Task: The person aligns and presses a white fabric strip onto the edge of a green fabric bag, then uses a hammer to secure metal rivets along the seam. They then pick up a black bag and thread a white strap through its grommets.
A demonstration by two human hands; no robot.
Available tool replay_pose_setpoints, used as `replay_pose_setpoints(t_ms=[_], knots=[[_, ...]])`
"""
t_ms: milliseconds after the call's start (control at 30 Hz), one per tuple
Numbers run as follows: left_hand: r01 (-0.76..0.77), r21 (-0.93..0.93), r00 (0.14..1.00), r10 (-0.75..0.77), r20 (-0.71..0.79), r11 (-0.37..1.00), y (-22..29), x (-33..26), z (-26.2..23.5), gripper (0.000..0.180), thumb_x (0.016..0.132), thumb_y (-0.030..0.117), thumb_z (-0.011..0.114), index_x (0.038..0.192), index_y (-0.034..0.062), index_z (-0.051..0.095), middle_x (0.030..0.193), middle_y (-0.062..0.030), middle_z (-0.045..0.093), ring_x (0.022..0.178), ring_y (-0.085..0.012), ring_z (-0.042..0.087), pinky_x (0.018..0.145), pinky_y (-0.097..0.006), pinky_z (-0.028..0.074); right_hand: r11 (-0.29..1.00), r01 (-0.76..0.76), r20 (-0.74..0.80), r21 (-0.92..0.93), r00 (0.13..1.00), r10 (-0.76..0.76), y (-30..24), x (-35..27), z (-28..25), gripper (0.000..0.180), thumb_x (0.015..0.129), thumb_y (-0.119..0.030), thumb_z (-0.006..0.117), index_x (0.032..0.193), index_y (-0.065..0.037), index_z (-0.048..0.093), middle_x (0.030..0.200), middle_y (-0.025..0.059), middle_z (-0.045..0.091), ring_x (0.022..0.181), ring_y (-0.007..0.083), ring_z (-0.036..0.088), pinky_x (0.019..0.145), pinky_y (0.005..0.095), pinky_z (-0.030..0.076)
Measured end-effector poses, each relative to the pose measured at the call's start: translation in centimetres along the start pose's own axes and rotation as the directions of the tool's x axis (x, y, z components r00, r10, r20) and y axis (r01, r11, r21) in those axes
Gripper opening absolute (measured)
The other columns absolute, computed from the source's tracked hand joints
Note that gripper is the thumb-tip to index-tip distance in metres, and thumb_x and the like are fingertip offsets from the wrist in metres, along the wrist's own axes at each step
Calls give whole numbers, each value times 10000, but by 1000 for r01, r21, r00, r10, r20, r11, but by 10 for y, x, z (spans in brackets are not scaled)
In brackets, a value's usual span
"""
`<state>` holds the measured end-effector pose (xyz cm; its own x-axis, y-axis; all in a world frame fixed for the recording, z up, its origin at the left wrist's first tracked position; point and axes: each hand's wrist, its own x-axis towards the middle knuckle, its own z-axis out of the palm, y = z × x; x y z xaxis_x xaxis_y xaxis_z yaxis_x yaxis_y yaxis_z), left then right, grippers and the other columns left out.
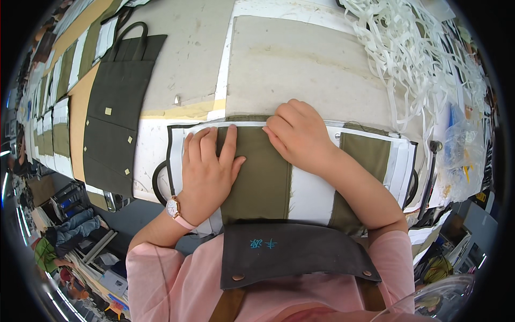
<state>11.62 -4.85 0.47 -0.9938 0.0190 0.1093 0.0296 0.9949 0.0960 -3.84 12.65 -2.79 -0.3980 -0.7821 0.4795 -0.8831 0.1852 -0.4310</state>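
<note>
A fabric bag piece lies in front of me, with olive and white panels, a white strip along its far edge and dark looped handles sticking out at both sides. My left hand rests flat on its left part, fingers spread, their tips at the white strip. At the far edge, right of the middle, my right hand is closed, fingers curled and pinched together over the strip. Whatever sits between those fingers is hidden.
To the left lies a dark bag panel with a handle and small pale yellow squares. A heap of white ribbon-like strips covers the far right, beside clear plastic. A black rod-like tool lies near the right edge. Grey board covers the tabletop.
</note>
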Motion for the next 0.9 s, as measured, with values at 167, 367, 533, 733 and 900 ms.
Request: replay_pose_setpoints(t_ms=[167, 367, 533, 733, 900], knots=[[12, 9, 1000, -12, 11, 1000, 1, 0, 2, 560, 876, 304, 734, 1404, 176, 599, 1222, -212, 526, 1168, -394, 508, 1045, -579, 428, 999, -41, 4, -18, 999, 42, -5, 2, 2, 173, 751, -56, 760, 852, -84, 621, 840, 55, 549, 787, 259, 551, 717, 384, 460], [7, 12, 1000, -7, 8, 1000, 3, 1, 1, 562, 855, 267, 748, 1401, 254, 616, 1219, -218, 522, 1167, -391, 506, 1044, -575, 434, 998, 16, 25, -53, 1000, -15, -7, 6, 3, 199, 721, -64, 748, 889, -72, 642, 840, 52, 546, 799, 246, 546, 709, 369, 457], [13, 26, 1000, -13, 10, 1000, 5, 2, 1, 568, 838, 250, 761, 1391, 259, 629, 1212, -216, 522, 1158, -385, 507, 1042, -572, 434, 952, 149, 52, -268, 989, -140, -13, 11, 8, 154, 675, -108, 694, 808, -66, 630, 806, 46, 512, 783, 212, 510, 669, 330, 437], [18, 34, 1000, -18, 21, 999, 5, 2, 1, 576, 841, 254, 758, 1401, 256, 623, 1206, -211, 525, 1164, -382, 510, 1040, -565, 436, 938, 198, 0, -286, 978, -206, -16, 11, 8, 169, 684, -97, 676, 839, -47, 632, 807, 55, 507, 768, 215, 514, 638, 329, 449], [21, 2, 999, -21, 28, 1000, 2, 0, 0, 574, 849, 279, 751, 1393, 164, 606, 1214, -219, 534, 1161, -395, 518, 1032, -570, 439, 978, 145, -5, -148, 989, -147, -9, 5, 3, 165, 731, -55, 721, 861, -48, 620, 827, 68, 531, 746, 246, 533, 628, 357, 477]])
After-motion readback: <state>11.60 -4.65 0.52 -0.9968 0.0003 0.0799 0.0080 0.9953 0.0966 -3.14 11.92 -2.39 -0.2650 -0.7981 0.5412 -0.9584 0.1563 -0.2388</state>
